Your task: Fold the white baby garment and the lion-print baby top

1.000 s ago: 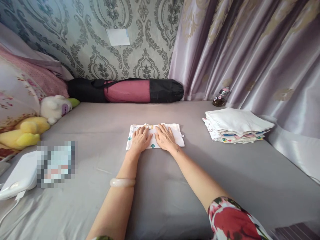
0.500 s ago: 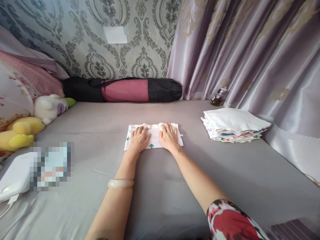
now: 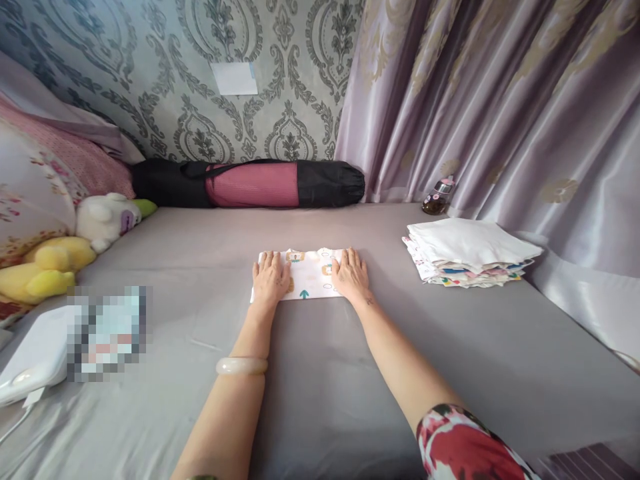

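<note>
A folded white cloth with orange animal faces and green arrows lies flat on the grey bed sheet. My left hand rests palm down on its left end, fingers stretched out away from me. On the cloth's right end lies my right hand, also flat with the fingers extended. Neither hand grips the cloth; both press on its top. The cloth's two ends are partly hidden beneath my hands.
A stack of folded cloths lies to the right, with a small bottle behind it. A long black and pink bag lines the wall. Plush toys, a white device with a cable and a blurred-out item are at left.
My hands have slid apart over the cloth, the left one leftward and the right one rightward, to its ends. More of the printed middle now shows between them.
</note>
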{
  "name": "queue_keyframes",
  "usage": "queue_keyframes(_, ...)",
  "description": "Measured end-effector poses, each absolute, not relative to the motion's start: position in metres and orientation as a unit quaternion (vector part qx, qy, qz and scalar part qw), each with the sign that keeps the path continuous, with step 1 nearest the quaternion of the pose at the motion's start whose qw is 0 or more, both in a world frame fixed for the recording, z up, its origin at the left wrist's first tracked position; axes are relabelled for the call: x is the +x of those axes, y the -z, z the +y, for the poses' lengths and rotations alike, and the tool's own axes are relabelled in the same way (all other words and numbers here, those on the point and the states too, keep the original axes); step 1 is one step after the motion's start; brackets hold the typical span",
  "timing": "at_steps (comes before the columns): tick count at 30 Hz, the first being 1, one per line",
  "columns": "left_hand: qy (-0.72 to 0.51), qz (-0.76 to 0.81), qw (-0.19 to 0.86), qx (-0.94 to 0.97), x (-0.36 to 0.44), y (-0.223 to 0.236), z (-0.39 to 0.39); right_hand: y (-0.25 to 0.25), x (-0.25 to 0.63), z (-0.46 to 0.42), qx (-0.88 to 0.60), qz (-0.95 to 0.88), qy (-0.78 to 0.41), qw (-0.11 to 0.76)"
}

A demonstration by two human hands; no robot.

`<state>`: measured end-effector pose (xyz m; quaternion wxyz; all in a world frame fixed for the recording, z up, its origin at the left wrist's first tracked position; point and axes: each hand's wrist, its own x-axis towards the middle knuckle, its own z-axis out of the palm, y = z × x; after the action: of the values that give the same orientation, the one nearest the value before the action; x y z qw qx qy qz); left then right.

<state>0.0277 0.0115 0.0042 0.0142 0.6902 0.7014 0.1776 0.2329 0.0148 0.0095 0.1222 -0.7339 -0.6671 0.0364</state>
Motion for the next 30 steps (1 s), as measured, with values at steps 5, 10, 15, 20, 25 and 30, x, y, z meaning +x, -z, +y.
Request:
queue_keyframes(5,-0.121,0.699,-0.018,0.705,0.032,-0.002,0.011,-0.007,0.231,0.015,-0.734,-0.668,-0.05,0.114)
queue_keyframes(10,-0.081,0.675,-0.052,0.732,0.028,-0.016,0.015,-0.019,0.238,0.018,-0.719,-0.688,-0.041,0.092)
queue_keyframes(15,0.018,0.666,-0.016,0.746,0.018,-0.042,0.044,-0.051,0.262,0.043,-0.676,-0.733,-0.072,0.019)
queue_keyframes(20,0.09,0.656,0.091,0.744,0.007,-0.06,0.094,-0.075,0.272,0.074,-0.663,-0.738,-0.118,-0.037)
queue_keyframes(25,0.135,0.626,0.147,0.753,0.0,-0.065,0.132,-0.079,0.27,0.095,-0.653,-0.738,-0.144,-0.09)
queue_keyframes(30,0.156,0.602,0.188,0.76,-0.004,-0.067,0.143,-0.078,0.269,0.108,-0.649,-0.734,-0.159,-0.122)
